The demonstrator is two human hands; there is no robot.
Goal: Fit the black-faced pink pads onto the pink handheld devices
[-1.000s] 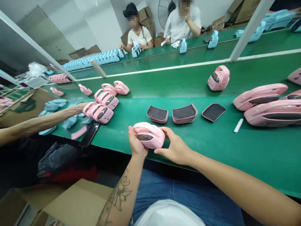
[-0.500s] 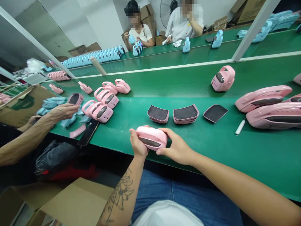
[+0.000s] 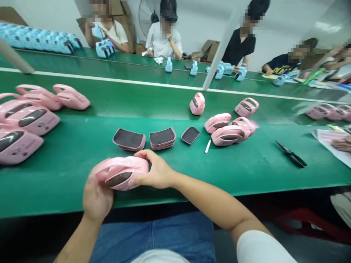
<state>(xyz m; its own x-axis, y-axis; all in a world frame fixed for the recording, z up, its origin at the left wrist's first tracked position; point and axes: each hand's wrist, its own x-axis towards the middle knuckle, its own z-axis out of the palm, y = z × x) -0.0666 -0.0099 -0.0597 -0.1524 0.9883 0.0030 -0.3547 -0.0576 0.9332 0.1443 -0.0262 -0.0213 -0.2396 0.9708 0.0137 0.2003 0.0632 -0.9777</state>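
A glossy pink plastic casing (image 3: 134,164) with a loop handle and a dark oval window is held between both hands above the near edge of the green table. My left hand (image 3: 97,197) wraps its left end, at the handle side. On the right end, my right hand (image 3: 156,171) grips with the thumb in front and the fingers behind. Just beyond lie two stacks of curved dark panels with pink rims, a left stack (image 3: 128,139) and a right stack (image 3: 162,138). A single dark panel (image 3: 190,135) lies to their right.
Several pink casings (image 3: 30,115) stand at the left, and a group of them (image 3: 227,131) at the right. A white-handled tool (image 3: 207,146) and black pliers (image 3: 292,155) lie on the green table (image 3: 219,171). A slanted post (image 3: 216,54) rises mid-table. Co-workers sit opposite with blue casings (image 3: 104,48).
My view has swung to the right, bringing the pliers and more co-workers into sight. Both hands still hold the pink casing, whose handle end now tilts toward my left hand.
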